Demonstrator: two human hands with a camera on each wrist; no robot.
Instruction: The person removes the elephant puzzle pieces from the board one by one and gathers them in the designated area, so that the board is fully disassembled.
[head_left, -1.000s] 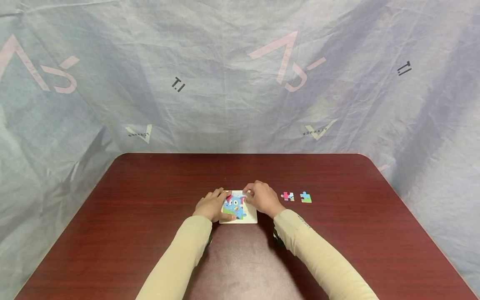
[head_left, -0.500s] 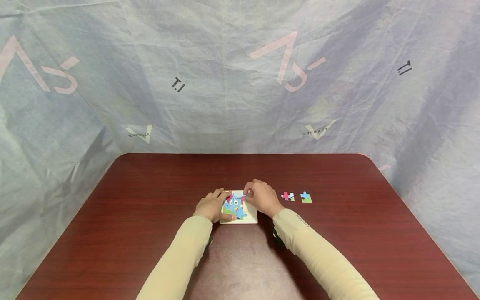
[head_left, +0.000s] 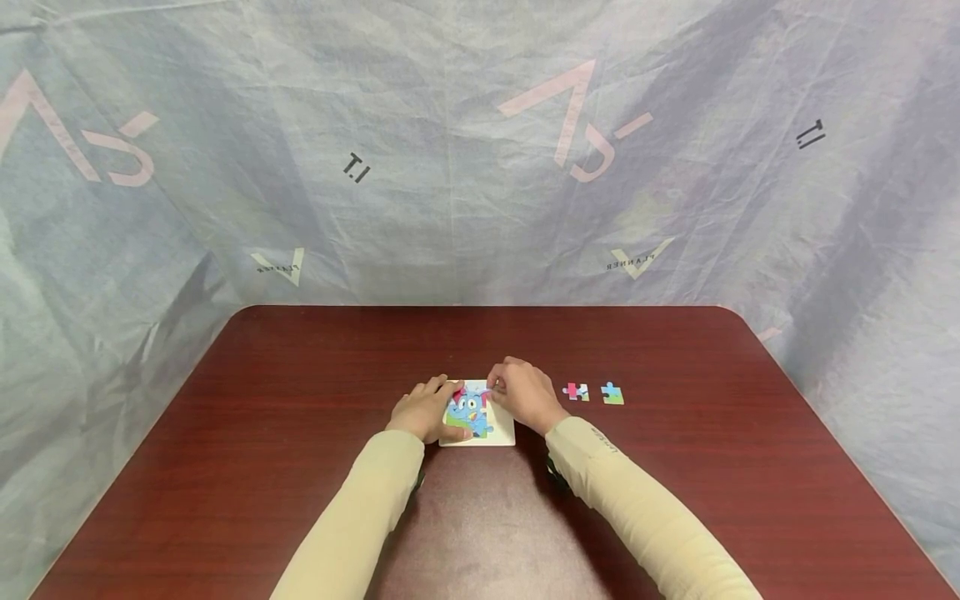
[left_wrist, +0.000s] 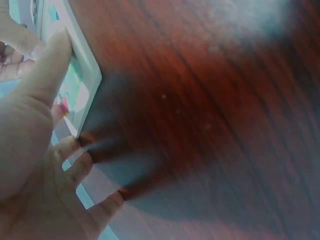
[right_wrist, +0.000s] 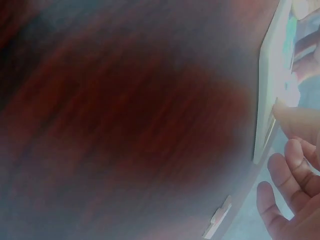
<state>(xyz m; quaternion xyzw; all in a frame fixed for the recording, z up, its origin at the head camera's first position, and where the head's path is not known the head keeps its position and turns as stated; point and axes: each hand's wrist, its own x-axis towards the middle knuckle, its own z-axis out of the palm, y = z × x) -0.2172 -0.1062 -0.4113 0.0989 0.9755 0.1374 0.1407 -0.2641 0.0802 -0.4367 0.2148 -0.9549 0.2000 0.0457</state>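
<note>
A pale jigsaw board (head_left: 502, 432) lies on the table, a blue cartoon animal picture (head_left: 467, 406) filling its left and middle. Bare board shows along the right side. My left hand (head_left: 422, 413) rests over the left side with fingers spread, the thumb (left_wrist: 52, 60) lying on the picture near the front edge. Other left fingertips touch the table past the board. At the board's upper right, my right hand (head_left: 528, 395) pinches a puzzle piece between thumb and index finger; the fingers mostly hide it. In the right wrist view, the right thumb (right_wrist: 297, 120) meets the board surface.
Two loose puzzle pieces lie right of my right hand: a pink and white one (head_left: 573, 391) and a blue and green one (head_left: 612, 393). The dark red wooden table (head_left: 300, 367) ends at a grey printed cloth (head_left: 450, 208) behind.
Small finger shifts show in my right hand at the board's upper right. My left hand, the board and the loose pieces keep their places.
</note>
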